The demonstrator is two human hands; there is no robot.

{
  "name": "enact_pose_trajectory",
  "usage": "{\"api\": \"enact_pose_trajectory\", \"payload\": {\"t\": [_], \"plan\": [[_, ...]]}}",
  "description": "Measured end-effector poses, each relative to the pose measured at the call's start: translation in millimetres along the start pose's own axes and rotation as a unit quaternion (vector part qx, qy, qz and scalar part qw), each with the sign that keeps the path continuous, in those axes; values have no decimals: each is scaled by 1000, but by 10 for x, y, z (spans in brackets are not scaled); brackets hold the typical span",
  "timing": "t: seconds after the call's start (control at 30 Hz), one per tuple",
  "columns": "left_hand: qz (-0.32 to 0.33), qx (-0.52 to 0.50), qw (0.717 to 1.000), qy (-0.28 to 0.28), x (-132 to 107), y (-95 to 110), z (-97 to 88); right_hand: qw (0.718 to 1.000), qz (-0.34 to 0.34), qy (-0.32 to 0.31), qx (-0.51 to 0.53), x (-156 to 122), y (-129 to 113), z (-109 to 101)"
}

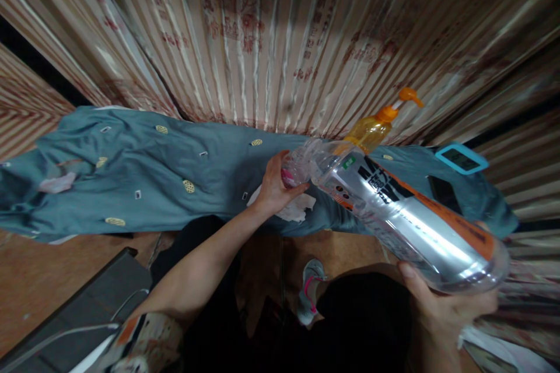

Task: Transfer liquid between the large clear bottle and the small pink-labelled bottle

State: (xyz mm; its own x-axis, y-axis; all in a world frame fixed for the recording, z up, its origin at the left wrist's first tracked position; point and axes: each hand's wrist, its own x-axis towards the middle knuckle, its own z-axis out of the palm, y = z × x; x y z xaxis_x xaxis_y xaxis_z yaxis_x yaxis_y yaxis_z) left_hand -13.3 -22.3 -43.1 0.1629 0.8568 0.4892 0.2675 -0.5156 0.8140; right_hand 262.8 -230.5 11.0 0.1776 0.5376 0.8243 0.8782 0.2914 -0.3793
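A large clear plastic bottle [406,215] with a silver, black and orange label lies tilted almost on its side in the air. My right hand [441,306] is wrapped under its base at the lower right. My left hand [275,186] is closed round the bottle's neck and pink cap end, over a table covered in blue-grey cloth [153,169]. A crumpled white tissue [300,208] lies on the cloth just under my left hand.
An orange pump bottle [376,125] stands on the cloth behind the big bottle. A blue-framed device [461,158] and a dark phone [444,193] lie at the right end. Patterned pleated curtains [271,35] hang behind. A grey-pink shoe [310,291] shows on the brown floor.
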Motion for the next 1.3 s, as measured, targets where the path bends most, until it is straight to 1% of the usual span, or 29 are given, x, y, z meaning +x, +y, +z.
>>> {"api": "enact_pose_trajectory", "payload": {"t": [0.3,0.67,0.97,1.13,1.3], "plan": [[-11,2,1000,1,-2,1,6,1000,1,-8,6,-4,12,-10],[-11,7,1000,0,7,14,5,1000,-10,-1,-8,-6,37,0],[-16,-2,1000,-1,4,20,-4,1000,-5,5,-7,35,-23,3],[-5,10,1000,1,5,18,0,1000,7,10,-19,-1,18,-7],[-10,12,1000,0,4,23,1,1000,8,8,-18,-53,65,-2]]}}
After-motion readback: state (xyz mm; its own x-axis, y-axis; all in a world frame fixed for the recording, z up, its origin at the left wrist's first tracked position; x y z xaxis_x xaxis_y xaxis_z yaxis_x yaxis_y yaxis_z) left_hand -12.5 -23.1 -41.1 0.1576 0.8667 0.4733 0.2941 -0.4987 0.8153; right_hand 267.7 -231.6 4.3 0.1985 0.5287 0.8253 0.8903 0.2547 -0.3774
